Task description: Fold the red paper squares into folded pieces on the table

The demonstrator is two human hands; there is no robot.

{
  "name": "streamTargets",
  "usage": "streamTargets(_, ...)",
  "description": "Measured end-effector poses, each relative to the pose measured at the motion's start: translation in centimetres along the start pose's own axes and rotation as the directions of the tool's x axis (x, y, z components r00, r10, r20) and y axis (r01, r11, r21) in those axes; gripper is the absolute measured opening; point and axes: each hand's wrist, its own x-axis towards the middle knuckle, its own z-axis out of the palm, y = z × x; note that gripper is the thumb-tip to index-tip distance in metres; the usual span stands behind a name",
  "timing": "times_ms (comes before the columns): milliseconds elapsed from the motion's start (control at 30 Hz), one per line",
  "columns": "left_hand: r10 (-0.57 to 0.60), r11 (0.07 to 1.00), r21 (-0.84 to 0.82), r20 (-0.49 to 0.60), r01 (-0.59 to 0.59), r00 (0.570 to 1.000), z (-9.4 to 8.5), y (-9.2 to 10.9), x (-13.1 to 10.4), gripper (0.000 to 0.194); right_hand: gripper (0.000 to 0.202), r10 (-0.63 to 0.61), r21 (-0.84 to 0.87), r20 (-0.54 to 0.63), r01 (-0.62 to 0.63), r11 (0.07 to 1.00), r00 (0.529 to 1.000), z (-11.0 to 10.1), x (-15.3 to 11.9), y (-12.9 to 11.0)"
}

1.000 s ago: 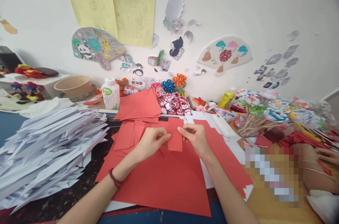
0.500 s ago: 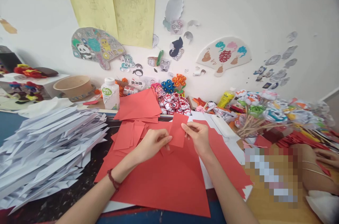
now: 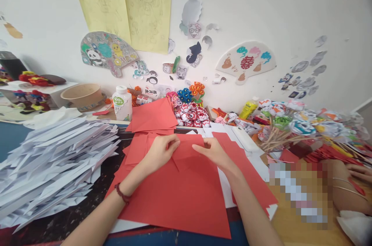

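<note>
Just above the large red paper sheet (image 3: 174, 199), my left hand (image 3: 159, 153) is closed in a pinch with a small red paper piece (image 3: 186, 155) at its fingertips. Red on red makes the edges of that piece hard to make out. Opposite it, a short gap away, my right hand (image 3: 215, 153) has its thumb stretched toward the left and apart from its bent fingers. Beside my left hand lie several cut red paper pieces (image 3: 135, 151), overlapping on the big sheet. A stack of red sheets (image 3: 152, 116) rests behind them.
A big heap of folded white paper strips (image 3: 58, 160) covers the left side. A white bottle (image 3: 122, 104) stands behind. More red sheets (image 3: 250, 176) lie to the right, near paper flowers on sticks (image 3: 290, 122). Another person's arm (image 3: 345, 186) is at far right.
The small red piece, held upright between both hands before, is now lowered toward the sheet. My left hand has shifted slightly left and up; my right thumb and fingers have spread apart.
</note>
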Motion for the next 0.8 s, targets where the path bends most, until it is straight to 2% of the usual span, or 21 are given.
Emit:
streamTargets(133,0.017,1.000,0.023,0.059,-0.018,0.998,0.4,0.0,-0.2,0.024,0.032,-0.113,-0.068,-0.047,0.109,0.992,0.993,0.6,0.1,-0.3)
streamTargets(233,0.026,1.000,0.001,0.043,-0.026,0.999,1.0,0.4,-0.5,0.020,0.029,-0.146,-0.124,0.001,0.145,0.982,0.989,1.1,0.1,-0.3)
streamTargets(333,0.036,0.998,-0.052,0.074,-0.033,0.997,1.4,0.8,-0.6,0.021,0.028,-0.180,-0.210,0.029,0.183,0.960,0.983,1.5,0.0,-0.4)
streamTargets(533,0.005,0.993,-0.121,0.110,0.008,0.994,1.5,1.1,-0.4,0.016,0.027,-0.287,-0.274,0.047,0.289,0.917,0.957,2.0,-0.5,-0.8)
streamTargets(667,0.002,0.989,-0.148,0.106,0.014,0.994,1.1,0.8,-0.1,0.014,0.025,-0.344,-0.293,-0.025,0.322,0.900,0.939,1.7,-0.5,-0.9)
streamTargets(800,-0.024,0.990,-0.139,0.092,0.037,0.995,0.3,0.1,0.1,0.014,0.020,-0.392,-0.284,-0.189,0.332,0.900,0.901,0.6,-0.1,-0.6)
